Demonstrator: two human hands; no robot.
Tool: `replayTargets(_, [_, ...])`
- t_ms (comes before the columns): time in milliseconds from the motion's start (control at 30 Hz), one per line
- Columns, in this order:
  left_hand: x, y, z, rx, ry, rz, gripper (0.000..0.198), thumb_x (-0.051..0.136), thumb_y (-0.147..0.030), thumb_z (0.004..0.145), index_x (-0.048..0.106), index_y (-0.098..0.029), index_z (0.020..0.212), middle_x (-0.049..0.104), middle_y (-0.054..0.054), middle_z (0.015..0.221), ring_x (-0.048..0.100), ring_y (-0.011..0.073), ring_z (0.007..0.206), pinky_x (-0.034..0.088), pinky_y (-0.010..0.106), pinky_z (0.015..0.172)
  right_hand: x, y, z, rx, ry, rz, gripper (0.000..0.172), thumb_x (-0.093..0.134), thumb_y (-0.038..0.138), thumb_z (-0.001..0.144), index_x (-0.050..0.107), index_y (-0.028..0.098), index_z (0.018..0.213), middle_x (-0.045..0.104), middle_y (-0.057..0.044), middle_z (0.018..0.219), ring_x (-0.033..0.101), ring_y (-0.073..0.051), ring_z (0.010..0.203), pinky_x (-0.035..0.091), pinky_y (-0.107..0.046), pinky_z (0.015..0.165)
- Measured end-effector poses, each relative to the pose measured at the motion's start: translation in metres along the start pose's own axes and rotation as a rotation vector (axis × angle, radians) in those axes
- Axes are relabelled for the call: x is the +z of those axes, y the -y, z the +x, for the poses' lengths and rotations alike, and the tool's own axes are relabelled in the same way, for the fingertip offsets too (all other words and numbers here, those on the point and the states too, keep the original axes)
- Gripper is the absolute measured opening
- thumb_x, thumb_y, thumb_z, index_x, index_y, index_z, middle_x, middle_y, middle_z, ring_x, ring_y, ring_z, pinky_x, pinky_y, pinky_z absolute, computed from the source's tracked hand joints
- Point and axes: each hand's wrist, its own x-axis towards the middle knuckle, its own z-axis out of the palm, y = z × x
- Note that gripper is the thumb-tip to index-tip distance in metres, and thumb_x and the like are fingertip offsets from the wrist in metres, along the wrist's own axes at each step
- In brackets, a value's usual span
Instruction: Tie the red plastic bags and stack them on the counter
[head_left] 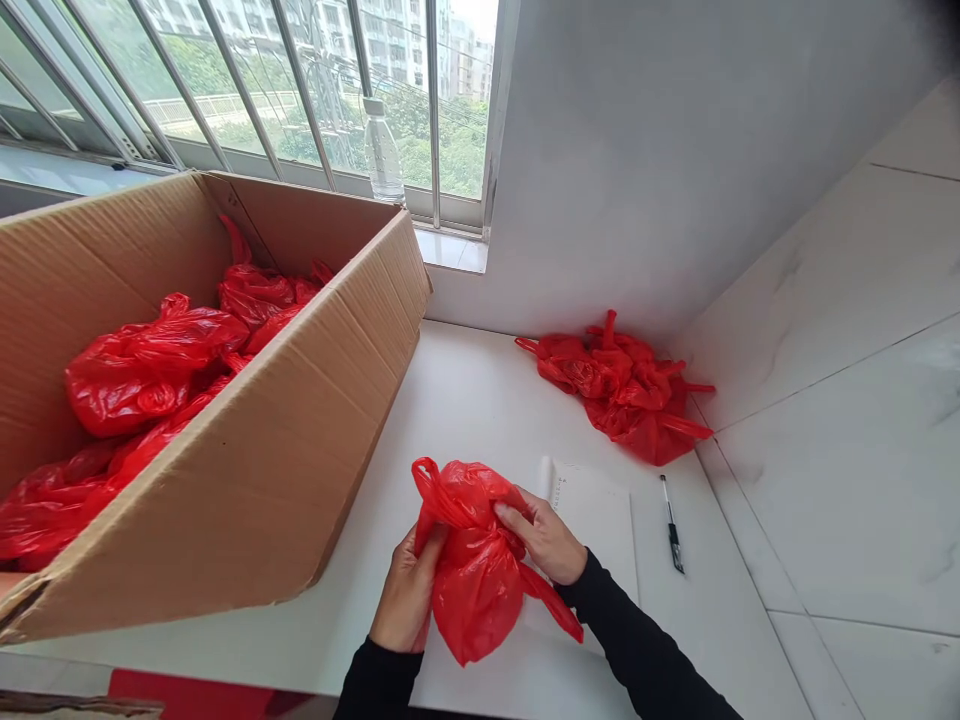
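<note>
Between my two hands is a red plastic bag, gathered at a knot near its middle, with loose handle ends sticking out at the upper left and lower right. My left hand grips its left side, thumb on the front. Pinched at the bag's upper right, close to the knot, are the fingers of my right hand. What the bag contains is hidden. Under and behind my right hand lies an open notebook with small writing on its page.
A large cardboard box with several red bags inside stands at left. More red bags are heaped by the wall. A pen lies right of the notebook on the white table. A clear bottle stands on the barred window's sill.
</note>
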Motion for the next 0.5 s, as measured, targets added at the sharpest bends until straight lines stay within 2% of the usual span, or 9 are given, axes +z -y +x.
replayTargets(100, [-0.005, -0.003, -0.002, -0.031, -0.013, -0.075, 0.055, 0.075, -0.042, 0.078, 0.061, -0.021, 0.127, 0.075, 0.009, 0.108, 0.070, 0.0307, 0.098, 0.057, 0.039, 0.081, -0.003, -0.001, -0.004, 0.058, 0.109, 0.001, 0.034, 0.065, 0.042, 0.091, 0.063, 0.023, 0.119, 0.069, -0.004, 0.101, 0.064, -0.018, 0.088, 0.049, -0.035, 0.085])
replayTargets(200, [-0.005, -0.005, -0.008, -0.007, 0.061, -0.078, 0.065, 0.081, -0.030, 0.072, 0.057, -0.025, 0.132, 0.071, 0.009, 0.118, 0.069, 0.0303, 0.104, 0.055, 0.038, 0.087, -0.006, -0.003, -0.004, 0.048, 0.069, 0.044, 0.039, 0.073, 0.038, 0.085, 0.062, 0.023, 0.119, 0.070, -0.005, 0.105, 0.064, -0.020, 0.095, 0.049, -0.037, 0.091])
replayTargets(267, [-0.003, -0.005, -0.012, 0.025, 0.110, -0.035, 0.064, 0.085, -0.025, 0.067, 0.061, -0.022, 0.126, 0.071, 0.012, 0.120, 0.067, 0.0319, 0.106, 0.055, 0.039, 0.089, -0.006, -0.004, -0.003, 0.031, 0.028, 0.067, 0.039, 0.077, 0.036, 0.081, 0.064, 0.021, 0.115, 0.070, -0.005, 0.104, 0.064, -0.021, 0.097, 0.048, -0.037, 0.093])
replayTargets(333, [-0.001, -0.003, -0.013, 0.035, 0.131, 0.014, 0.054, 0.085, -0.027, 0.066, 0.066, -0.017, 0.116, 0.072, 0.014, 0.116, 0.067, 0.0340, 0.106, 0.055, 0.042, 0.089, -0.006, -0.005, -0.001, 0.030, 0.029, 0.083, 0.036, 0.078, 0.036, 0.080, 0.066, 0.019, 0.109, 0.070, -0.005, 0.101, 0.065, -0.021, 0.095, 0.049, -0.037, 0.091])
replayTargets(400, [-0.001, -0.002, -0.012, 0.034, 0.129, 0.048, 0.046, 0.084, -0.030, 0.068, 0.069, -0.015, 0.109, 0.074, 0.015, 0.108, 0.068, 0.0343, 0.102, 0.055, 0.044, 0.087, -0.004, -0.005, -0.001, 0.033, 0.031, 0.089, 0.028, 0.074, 0.040, 0.083, 0.066, 0.019, 0.101, 0.069, -0.004, 0.096, 0.065, -0.020, 0.087, 0.050, -0.037, 0.087])
replayTargets(500, [-0.004, -0.001, -0.008, 0.026, 0.102, 0.071, 0.040, 0.083, -0.034, 0.069, 0.071, -0.016, 0.104, 0.075, 0.011, 0.097, 0.069, 0.0314, 0.095, 0.056, 0.040, 0.083, 0.000, -0.005, -0.003, -0.008, 0.005, 0.050, 0.023, 0.065, 0.043, 0.090, 0.065, 0.021, 0.094, 0.067, -0.003, 0.092, 0.063, -0.018, 0.082, 0.050, -0.035, 0.084])
